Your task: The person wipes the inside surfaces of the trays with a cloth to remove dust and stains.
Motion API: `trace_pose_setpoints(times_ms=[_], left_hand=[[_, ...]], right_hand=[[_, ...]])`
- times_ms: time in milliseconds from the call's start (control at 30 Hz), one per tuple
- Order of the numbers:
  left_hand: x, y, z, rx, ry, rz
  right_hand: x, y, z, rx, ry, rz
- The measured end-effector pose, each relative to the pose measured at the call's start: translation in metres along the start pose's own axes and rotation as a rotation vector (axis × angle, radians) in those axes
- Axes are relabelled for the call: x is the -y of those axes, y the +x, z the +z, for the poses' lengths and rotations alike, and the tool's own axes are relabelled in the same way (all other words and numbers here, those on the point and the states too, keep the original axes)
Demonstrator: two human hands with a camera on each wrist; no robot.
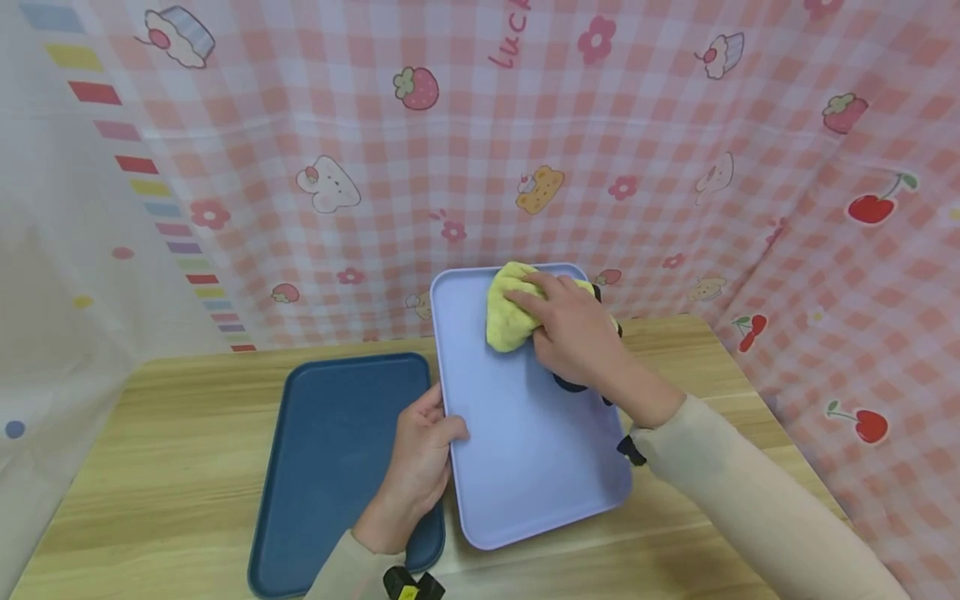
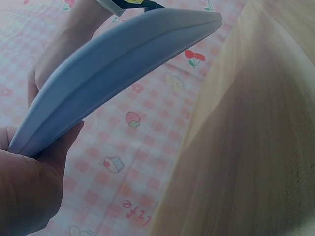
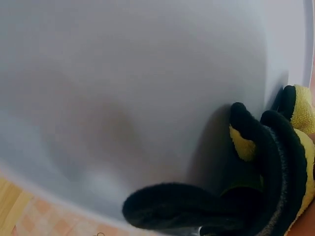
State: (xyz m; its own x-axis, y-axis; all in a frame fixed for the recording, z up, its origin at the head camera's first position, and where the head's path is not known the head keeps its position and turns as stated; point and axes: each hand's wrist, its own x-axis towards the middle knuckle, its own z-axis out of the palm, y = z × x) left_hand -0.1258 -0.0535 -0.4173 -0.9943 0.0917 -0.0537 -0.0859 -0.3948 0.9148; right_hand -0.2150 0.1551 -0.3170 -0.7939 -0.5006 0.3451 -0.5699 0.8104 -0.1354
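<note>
My left hand [image 1: 420, 450] grips the left edge of a lavender rectangular tray [image 1: 536, 467], its thumb over the rim and the other fingers partly hidden behind. In the left wrist view the tray [image 2: 118, 64] is seen edge-on, held tilted above the table. With my right hand [image 1: 581, 333] I hold a bunched yellow cloth [image 1: 506, 317] against the upper part of the tray's inner face. The cloth's dark side shows in folds in the right wrist view, where the cloth [image 3: 283, 167] lies along the tray's raised rim.
A dark blue tray [image 1: 341, 442] lies flat on the wooden table [image 1: 180, 450], left of the lavender one and partly under my left forearm. A pink checked curtain [image 1: 360, 250] hangs behind the table and along its right side.
</note>
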Motion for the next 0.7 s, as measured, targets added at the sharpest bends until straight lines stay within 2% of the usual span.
trace_pose_setpoints(times_ms=[167,367,700], left_hand=[[0.000,0.000,0.000,-0.003,0.003,0.001],[0.001,-0.001,0.000,-0.009,0.005,-0.003],[0.001,0.000,0.000,-0.010,0.013,0.010]], right_hand=[[-0.004,-0.003,0.000,-0.001,0.013,-0.008],[0.000,-0.011,0.000,0.040,0.073,0.002],[0.008,-0.028,0.007,0.036,0.077,-0.069]])
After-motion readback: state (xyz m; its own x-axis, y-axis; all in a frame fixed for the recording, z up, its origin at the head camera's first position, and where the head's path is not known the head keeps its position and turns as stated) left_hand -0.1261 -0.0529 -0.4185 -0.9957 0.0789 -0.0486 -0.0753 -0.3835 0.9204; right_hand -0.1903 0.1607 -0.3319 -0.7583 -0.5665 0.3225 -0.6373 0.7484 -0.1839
